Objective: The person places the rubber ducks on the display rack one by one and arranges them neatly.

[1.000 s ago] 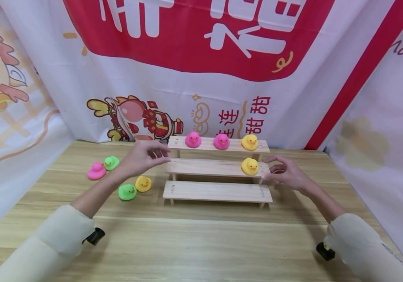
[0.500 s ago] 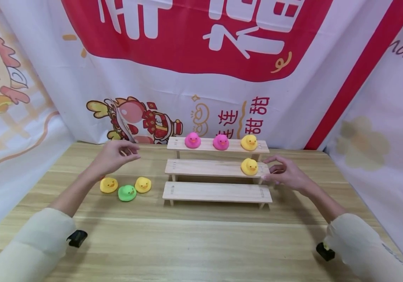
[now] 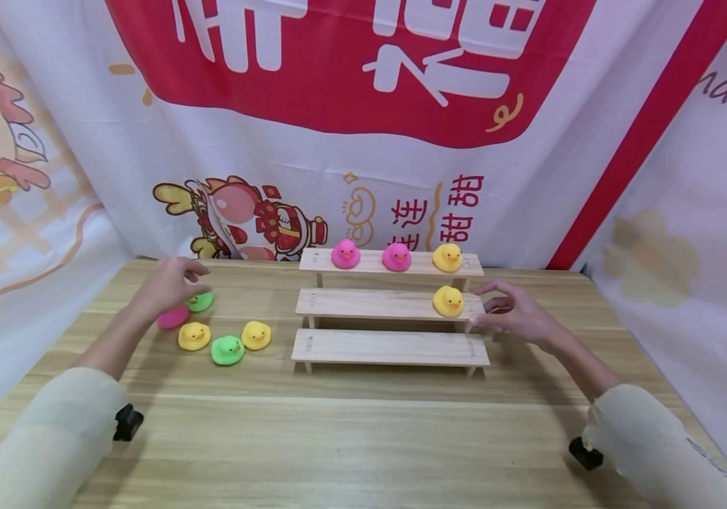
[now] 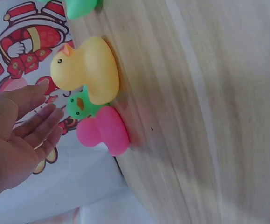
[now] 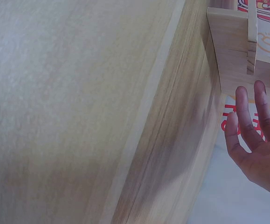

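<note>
My left hand (image 3: 171, 283) is above the back-left ducks, fingers loosely bent and holding nothing. It partly covers a pink rubber duck (image 3: 173, 317) and a green rubber duck (image 3: 201, 302). In the left wrist view, a yellow rubber duck (image 4: 96, 70) sits in front of those two, apart from the fingers (image 4: 48, 119). At the right end of a three-tier wooden rack (image 3: 389, 346), my right hand (image 3: 516, 311) has thumb and index fingertips at the middle shelf's corners. In the right wrist view its other fingers (image 5: 250, 121) are loosely extended beside the rack's side panel (image 5: 230, 46).
Two pink ducks (image 3: 346, 254) and a yellow duck (image 3: 447, 257) stand on the top shelf. Another yellow duck (image 3: 448, 301) sits on the middle shelf's right end. Left of the rack lie a green duck (image 3: 228, 350) and a yellow duck (image 3: 256, 335). A printed cloth (image 3: 312, 155) hangs behind.
My left hand has moved left, away from the rack's left end, to above the pink and green ducks. The right hand stays at the rack's right end.
</note>
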The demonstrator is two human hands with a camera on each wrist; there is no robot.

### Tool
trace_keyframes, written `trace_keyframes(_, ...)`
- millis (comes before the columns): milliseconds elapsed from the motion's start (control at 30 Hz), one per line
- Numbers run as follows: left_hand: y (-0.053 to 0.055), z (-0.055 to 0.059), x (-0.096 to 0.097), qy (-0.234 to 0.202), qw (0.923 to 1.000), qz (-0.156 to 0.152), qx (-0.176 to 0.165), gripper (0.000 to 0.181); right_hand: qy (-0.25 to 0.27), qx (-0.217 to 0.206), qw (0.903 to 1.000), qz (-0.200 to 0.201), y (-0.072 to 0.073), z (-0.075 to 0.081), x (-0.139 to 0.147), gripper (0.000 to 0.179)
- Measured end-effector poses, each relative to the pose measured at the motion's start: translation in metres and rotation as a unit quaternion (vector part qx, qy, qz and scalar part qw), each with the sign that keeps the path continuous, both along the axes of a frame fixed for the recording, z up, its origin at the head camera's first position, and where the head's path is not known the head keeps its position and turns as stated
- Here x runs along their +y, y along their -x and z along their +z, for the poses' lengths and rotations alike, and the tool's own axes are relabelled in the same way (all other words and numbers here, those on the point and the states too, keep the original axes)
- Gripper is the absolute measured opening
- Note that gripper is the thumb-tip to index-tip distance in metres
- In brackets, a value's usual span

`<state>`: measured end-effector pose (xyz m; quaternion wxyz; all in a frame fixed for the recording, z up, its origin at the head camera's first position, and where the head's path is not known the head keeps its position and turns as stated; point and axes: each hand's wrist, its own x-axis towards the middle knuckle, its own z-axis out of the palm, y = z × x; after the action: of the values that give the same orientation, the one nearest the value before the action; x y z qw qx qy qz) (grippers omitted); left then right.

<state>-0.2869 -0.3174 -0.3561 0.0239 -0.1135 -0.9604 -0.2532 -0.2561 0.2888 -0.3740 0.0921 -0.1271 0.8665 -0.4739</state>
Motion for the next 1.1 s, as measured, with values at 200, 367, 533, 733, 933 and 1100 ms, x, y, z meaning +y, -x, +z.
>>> trace_keyframes(200, 0.005, -0.007, -0.012, 0.022, 0.9995, -0.002, -0.021, 0.041, 0.004, -0.004, 1.0, 0.0, -0.002, 0.002, -0.002, 0.055)
trace_keyframes(367, 0.008, -0.015, -0.02, 0.022, 0.9996, -0.012, -0.012, 0.04, 0.009, -0.007, 0.9999, 0.001, -0.003, 0.003, -0.003, 0.056)
trace_keyframes(533, 0.01, -0.02, -0.024, 0.024, 0.9995, -0.02, -0.009, 0.039, 0.013, -0.006, 0.9999, 0.0, -0.002, 0.002, -0.002, 0.056)
trace_keyframes(733, 0.012, -0.023, -0.024, 0.034, 0.9992, -0.02, -0.003, 0.04, 0.008, -0.006, 0.9999, -0.004, -0.001, 0.001, -0.002, 0.056)
trace_keyframes(933, 0.012, -0.02, -0.019, 0.034, 0.9994, -0.011, -0.004, 0.04, 0.004, -0.007, 1.0, -0.006, -0.001, 0.001, -0.003, 0.057)
trace_keyframes(1100, 0.01, -0.013, -0.01, 0.017, 0.9995, -0.02, 0.02, 0.04, -0.003, -0.008, 0.9999, -0.006, -0.001, 0.002, -0.002, 0.057)
